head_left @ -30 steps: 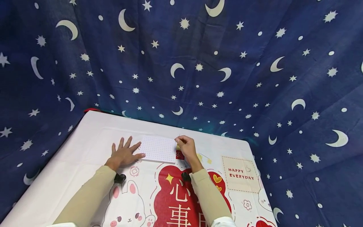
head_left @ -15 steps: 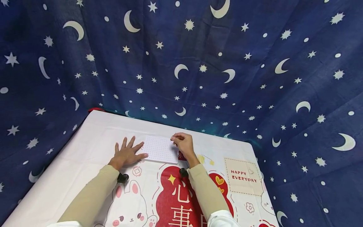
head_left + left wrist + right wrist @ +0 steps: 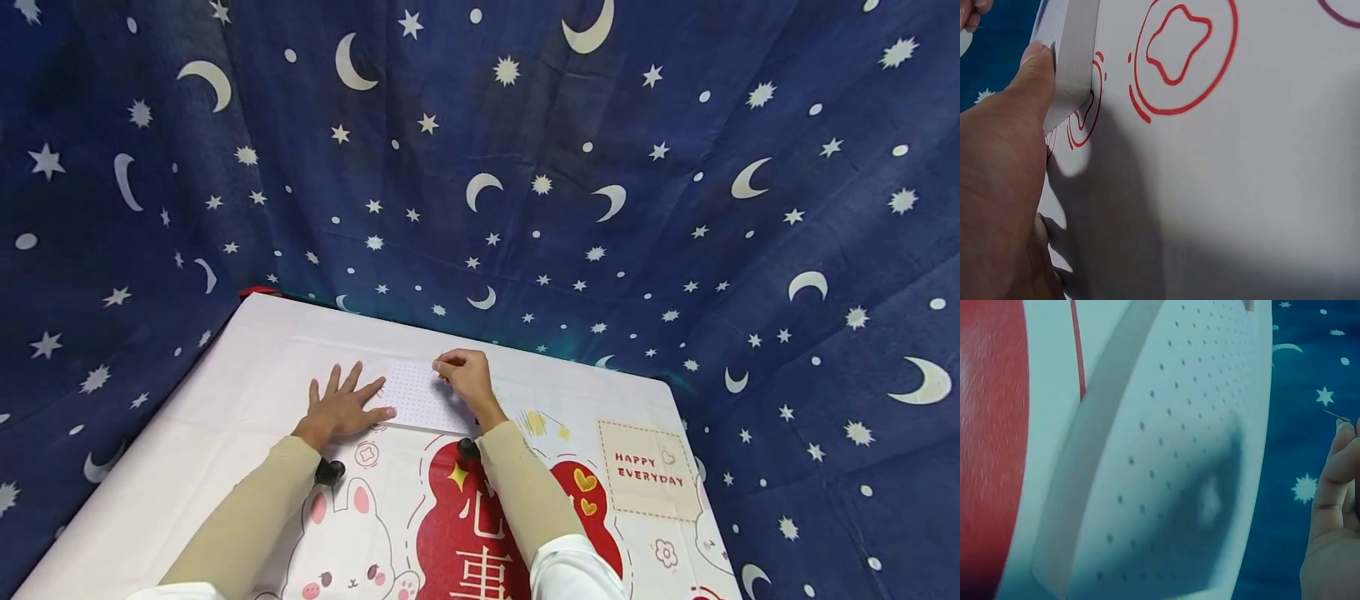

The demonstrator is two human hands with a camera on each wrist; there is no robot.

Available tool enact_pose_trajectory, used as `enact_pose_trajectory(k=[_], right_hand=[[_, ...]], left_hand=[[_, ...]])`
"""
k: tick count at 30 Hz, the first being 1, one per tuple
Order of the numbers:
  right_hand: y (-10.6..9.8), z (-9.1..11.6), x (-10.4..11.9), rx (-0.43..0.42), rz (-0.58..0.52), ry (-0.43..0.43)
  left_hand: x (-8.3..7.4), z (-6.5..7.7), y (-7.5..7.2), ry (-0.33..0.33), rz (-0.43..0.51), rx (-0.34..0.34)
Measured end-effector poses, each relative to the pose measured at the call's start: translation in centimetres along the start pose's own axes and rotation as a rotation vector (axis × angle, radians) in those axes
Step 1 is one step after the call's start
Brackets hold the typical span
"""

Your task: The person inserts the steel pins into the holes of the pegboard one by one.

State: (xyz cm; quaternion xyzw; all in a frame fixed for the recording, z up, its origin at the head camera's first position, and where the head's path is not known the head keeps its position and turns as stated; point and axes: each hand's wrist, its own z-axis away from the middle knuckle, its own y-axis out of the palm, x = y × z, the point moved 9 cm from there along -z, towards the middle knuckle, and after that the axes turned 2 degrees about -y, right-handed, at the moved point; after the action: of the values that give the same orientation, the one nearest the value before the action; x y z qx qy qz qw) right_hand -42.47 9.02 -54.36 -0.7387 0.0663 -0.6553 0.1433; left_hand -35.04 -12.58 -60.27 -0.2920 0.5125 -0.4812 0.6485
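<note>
A thick white board (image 3: 418, 398) dotted with a grid of small dark holes lies on the tablecloth. My left hand (image 3: 342, 410) is spread flat at its left end. In the left wrist view my thumb (image 3: 1035, 69) rests on the board's edge. Over the board, my right hand (image 3: 467, 379) pinches a thin needle (image 3: 1336, 416) between thumb and fingertips. Its tip sticks out a little way from the fingers, apart from the surface. The hand's shadow falls across the holes in the right wrist view. The rest of the needle is hidden by the fingers.
The white tablecloth (image 3: 247, 383) carries a printed rabbit (image 3: 348, 542), red shapes and a beige "HAPPY EVERYDAY" panel (image 3: 648, 471). A dark blue curtain (image 3: 525, 275) with moons and stars hangs beyond the table's far edge.
My right hand, pinching the needle, has moved left from the board's right end to over its surface. My left hand stays at the left end. The head view has shifted slightly.
</note>
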Motion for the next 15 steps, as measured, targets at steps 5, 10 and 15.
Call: enact_pose_trajectory(k=[5,10,15], right_hand=[[1.1,0.0,-0.8,0.016,0.002,0.023],[1.9,0.1,-1.2,0.036,0.003,0.045],[2.2,0.2,-1.6,0.032,0.025,0.056]], left_hand=[[0.1,-0.1,0.0,0.002,-0.02,-0.009],[0.1,-0.1,-0.1,0.0,-0.037,-0.009],[-0.1,-0.1,-0.2,0.003,-0.036,-0.007]])
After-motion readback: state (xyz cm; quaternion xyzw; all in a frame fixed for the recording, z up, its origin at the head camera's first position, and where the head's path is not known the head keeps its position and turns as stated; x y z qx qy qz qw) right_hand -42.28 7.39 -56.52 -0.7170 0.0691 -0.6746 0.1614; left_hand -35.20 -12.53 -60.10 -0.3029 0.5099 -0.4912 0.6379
